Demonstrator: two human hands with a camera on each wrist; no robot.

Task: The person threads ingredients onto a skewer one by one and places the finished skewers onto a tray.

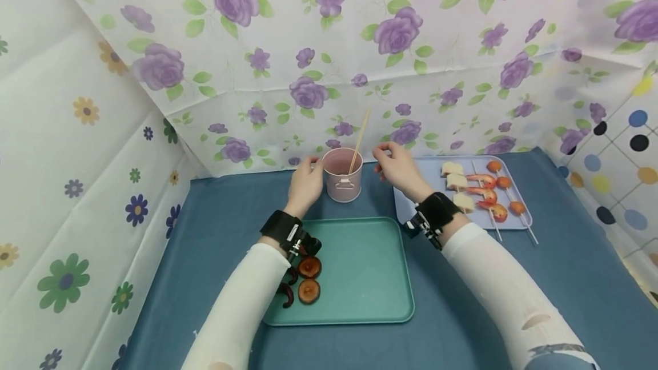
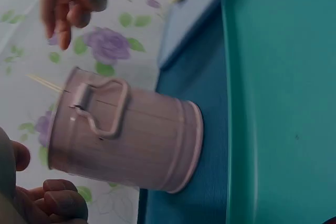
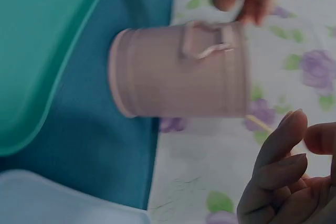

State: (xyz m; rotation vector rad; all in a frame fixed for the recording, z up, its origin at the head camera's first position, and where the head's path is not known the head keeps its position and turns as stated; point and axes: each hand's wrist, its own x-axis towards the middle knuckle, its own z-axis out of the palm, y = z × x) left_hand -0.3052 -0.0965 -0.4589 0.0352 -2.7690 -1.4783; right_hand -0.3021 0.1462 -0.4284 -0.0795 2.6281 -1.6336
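A small pink metal bucket (image 1: pixel 343 187) with a wire handle stands upright at the back of the table, thin wooden sticks (image 1: pixel 361 139) leaning out of it. My left hand (image 1: pixel 305 184) is at the bucket's left rim, fingers loosely bent, thumb apart from them in the left wrist view. On the other side my right hand (image 1: pixel 401 170) hovers above the table, a little away from the rim. Its thumb and forefinger (image 3: pixel 283 140) bend toward each other with a gap and nothing between them. A stick passes behind these fingers in the right wrist view.
A green tray (image 1: pixel 360 320) lies in front of the bucket, with brown mushroom caps (image 1: pixel 309 291) and dark curved pieces (image 1: pixel 286 296) at its left, partly under my left forearm. To the right, a pale lavender tray (image 1: pixel 426 160) carries shrimp skewers (image 1: pixel 483 193). Flowered cloth (image 1: pixel 308 44) hangs behind.
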